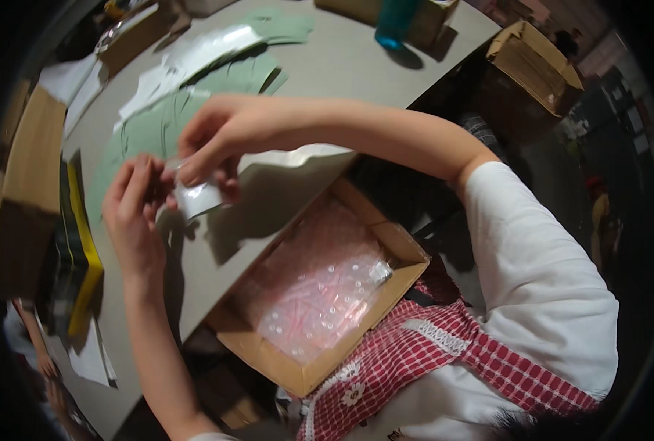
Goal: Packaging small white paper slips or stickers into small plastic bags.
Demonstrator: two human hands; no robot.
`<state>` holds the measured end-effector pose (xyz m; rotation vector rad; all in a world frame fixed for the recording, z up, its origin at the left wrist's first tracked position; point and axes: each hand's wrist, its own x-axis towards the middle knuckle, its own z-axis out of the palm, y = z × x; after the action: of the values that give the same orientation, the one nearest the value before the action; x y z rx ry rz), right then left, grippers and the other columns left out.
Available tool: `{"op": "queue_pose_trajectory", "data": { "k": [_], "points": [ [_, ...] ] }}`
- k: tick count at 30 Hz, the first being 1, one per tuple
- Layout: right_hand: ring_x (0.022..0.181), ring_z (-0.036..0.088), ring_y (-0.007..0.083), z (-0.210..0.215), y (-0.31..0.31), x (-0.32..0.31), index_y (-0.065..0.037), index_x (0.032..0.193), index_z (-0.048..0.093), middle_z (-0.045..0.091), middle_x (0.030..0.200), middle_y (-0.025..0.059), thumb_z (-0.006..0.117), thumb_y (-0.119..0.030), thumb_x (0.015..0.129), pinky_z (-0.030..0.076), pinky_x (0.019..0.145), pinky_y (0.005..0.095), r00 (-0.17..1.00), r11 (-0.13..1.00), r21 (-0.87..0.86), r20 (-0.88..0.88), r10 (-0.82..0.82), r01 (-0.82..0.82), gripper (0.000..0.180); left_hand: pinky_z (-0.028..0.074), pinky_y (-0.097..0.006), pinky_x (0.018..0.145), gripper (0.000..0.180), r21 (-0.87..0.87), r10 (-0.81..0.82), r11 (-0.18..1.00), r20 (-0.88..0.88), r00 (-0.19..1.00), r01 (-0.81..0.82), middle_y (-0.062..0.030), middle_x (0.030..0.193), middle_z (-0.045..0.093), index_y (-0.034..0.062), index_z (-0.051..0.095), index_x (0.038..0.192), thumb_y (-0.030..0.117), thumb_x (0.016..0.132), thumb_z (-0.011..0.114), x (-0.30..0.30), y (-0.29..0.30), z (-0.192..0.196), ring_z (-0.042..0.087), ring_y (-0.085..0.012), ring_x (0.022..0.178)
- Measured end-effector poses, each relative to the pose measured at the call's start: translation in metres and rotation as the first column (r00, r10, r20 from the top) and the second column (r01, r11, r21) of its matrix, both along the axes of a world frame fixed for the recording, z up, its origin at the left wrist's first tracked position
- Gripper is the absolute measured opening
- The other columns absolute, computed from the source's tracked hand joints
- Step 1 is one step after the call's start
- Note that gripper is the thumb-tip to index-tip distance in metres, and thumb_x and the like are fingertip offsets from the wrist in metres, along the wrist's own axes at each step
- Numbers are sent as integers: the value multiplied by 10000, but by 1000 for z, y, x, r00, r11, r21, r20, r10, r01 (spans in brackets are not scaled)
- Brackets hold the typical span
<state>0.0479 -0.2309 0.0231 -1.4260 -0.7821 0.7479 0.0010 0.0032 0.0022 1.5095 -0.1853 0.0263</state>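
Note:
Over the table, my right hand (213, 140) pinches a small shiny white packet (198, 198) between thumb and fingers. My left hand (132, 195) has its fingers curled together at the packet's left edge, gripping it there. Motion blurs the fingertips a little, and what lies inside the packet cannot be made out. Beneath and beyond the hands, pale green slips (154, 121) are spread in an overlapping row. An open cardboard box (316, 375) rests close to my body, filled with clear plastic packets (320, 279) that show pink contents and small round white spots.
White slips (202, 55) lie among the green ones farther back. Along the left stand a tall cardboard box (29, 191) and a black and yellow box (77, 250). A teal bottle (397, 26) stands at the far edge. Another open carton (536, 70) sits beyond the table, right.

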Motion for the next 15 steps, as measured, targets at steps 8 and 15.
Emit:
{"op": "queue_pose_trajectory", "data": {
  "k": [8, 15],
  "points": [
    [788, 698, 135, -8, -59, -69, 19, 1156, 695, 723, 960, 81, 693, -222, 967, 608, 660, 281, 995, 968, -235, 67, -73, 87, 307, 456, -216, 648, 225, 94, -20, 995, 7, 1000, 19, -32, 875, 668, 33, 658, 989, 252, 1009, 611, -5, -4, -4, 612, -81, 768],
    [801, 748, 240, 0, -114, -108, 47, 1284, 593, 699, 1015, 155, 543, -101, 1016, 633, 708, 337, 966, 915, -355, -100, -239, 190, 310, 502, -258, 663, 87, 469, -196, 881, 477, 857, -60, -50, 835, 695, 20, 661, 934, 90, 971, 624, -43, -48, 1, 645, -120, 740]
  ]
}}
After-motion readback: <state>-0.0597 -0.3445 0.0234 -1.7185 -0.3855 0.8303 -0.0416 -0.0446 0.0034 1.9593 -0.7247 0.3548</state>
